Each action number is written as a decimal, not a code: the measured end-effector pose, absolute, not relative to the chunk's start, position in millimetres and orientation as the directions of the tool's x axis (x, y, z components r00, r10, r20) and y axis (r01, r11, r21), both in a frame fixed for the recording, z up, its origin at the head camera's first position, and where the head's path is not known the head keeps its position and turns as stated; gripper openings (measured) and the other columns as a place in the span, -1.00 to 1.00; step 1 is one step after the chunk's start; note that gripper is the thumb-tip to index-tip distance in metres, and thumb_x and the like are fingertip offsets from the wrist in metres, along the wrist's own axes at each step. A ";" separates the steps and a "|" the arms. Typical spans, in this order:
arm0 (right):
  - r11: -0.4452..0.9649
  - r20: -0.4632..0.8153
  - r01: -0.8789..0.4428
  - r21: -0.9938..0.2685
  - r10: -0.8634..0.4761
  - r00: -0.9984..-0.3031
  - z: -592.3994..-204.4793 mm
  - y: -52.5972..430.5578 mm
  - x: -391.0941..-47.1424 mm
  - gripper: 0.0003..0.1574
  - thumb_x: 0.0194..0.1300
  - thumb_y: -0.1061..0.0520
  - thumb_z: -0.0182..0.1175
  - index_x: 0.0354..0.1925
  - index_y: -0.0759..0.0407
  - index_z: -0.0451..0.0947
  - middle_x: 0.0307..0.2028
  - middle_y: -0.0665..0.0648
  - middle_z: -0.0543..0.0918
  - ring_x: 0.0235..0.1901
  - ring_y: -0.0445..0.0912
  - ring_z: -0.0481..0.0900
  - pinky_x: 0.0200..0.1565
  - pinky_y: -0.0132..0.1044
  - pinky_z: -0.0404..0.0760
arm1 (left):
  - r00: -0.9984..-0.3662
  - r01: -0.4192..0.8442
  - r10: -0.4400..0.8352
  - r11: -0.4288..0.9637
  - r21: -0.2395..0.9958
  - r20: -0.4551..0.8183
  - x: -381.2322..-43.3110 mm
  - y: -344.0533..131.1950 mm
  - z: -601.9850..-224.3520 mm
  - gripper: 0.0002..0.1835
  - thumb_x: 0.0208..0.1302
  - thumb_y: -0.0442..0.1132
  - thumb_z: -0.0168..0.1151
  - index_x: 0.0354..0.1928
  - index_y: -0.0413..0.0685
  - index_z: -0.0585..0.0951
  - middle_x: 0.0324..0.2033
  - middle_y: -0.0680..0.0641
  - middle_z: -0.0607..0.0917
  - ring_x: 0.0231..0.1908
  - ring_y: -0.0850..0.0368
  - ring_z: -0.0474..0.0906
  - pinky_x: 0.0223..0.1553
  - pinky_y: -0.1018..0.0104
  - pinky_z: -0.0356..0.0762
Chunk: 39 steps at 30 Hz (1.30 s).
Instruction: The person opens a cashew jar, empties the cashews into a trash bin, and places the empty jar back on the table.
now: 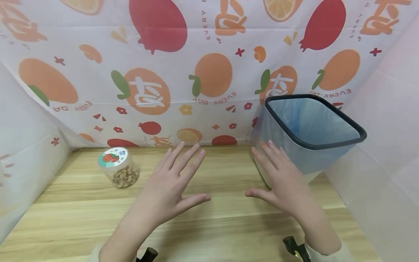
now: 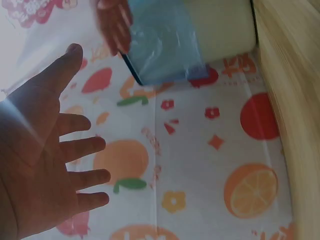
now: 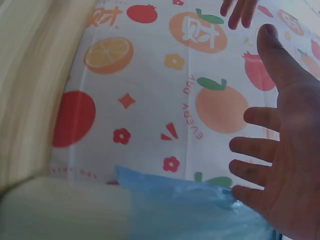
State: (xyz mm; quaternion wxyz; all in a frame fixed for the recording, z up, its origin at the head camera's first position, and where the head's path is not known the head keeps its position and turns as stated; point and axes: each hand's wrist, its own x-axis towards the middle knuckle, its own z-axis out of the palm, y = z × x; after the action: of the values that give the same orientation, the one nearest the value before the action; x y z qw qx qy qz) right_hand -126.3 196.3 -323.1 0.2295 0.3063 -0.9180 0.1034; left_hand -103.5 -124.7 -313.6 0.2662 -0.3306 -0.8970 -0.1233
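Cloth (image 1: pixel 203 112) printed with fruit is hung across the back, and by it the wooden table (image 1: pixel 226 225) is bordered. On the table's right side a black-rimmed bin (image 1: pixel 319 147) is stood, lined with a translucent blue bag (image 1: pixel 330 120) that is turned over its outer walls; the lining can be counted as done. Two hands are held above the table, apart from each other. The left hand (image 1: pixel 173 185) is spread wide, fingers straight and thumb out, and nothing is held by it. The right hand (image 1: pixel 283 178) is likewise spread and bare of any object, just beside the bin; whether the bag is touched by its fingers cannot be told. To the left of the left hand, well apart from the bin, a small clear jar (image 1: pixel 119 173) is set on the table. Its printed lid (image 1: pixel 112 157) is seated on top, and pale nuts (image 1: pixel 126 177) are seen inside. No step is shown in progress: the jar is untouched and closed, so either a start or a finish can be judged from this pose, and which one cannot be settled
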 end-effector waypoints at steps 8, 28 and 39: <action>0.775 0.614 -0.632 -0.023 -0.487 -0.621 -302.3 209.9 -118.4 0.23 0.16 -0.69 -0.05 0.46 0.11 0.29 0.45 0.24 0.31 0.47 0.27 0.16 0.45 0.14 0.14 | -0.603 0.691 0.572 0.723 0.005 0.557 -111.3 -99.2 -297.9 0.05 0.14 0.45 0.22 0.55 0.04 0.19 0.49 -0.10 0.27 0.52 -0.21 0.01 0.47 -0.18 0.03; 0.823 0.679 -0.565 0.064 -0.450 -0.580 -267.8 274.3 -123.4 0.12 0.25 -0.64 -0.06 0.40 0.12 0.39 0.37 0.35 0.40 0.47 0.34 0.11 0.41 0.34 0.06 | -0.435 0.824 0.708 0.562 -0.072 0.556 -145.7 -6.4 -272.7 -0.08 0.23 0.38 0.20 0.50 0.05 0.28 0.45 -0.09 0.33 0.47 -0.19 0.16 0.45 -0.12 0.15; 0.857 0.626 -0.515 -0.010 -0.396 -0.672 -263.0 313.4 -136.1 -0.01 0.29 -0.44 0.16 0.46 0.08 0.31 0.42 0.37 0.31 0.48 0.40 0.01 0.37 0.47 -0.07 | -0.406 0.841 0.735 0.533 -0.092 0.543 -164.1 41.5 -272.5 -0.14 0.31 0.34 0.14 0.53 0.10 0.22 0.47 -0.08 0.30 0.46 -0.19 0.18 0.44 -0.10 0.17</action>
State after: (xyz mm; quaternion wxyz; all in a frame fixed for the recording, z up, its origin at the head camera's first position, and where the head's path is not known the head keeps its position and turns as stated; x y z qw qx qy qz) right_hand -136.1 313.4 -263.0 0.3182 0.2506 -0.9095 0.0933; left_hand -164.1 41.5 -272.5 0.2705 -0.4730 -0.8327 -0.0981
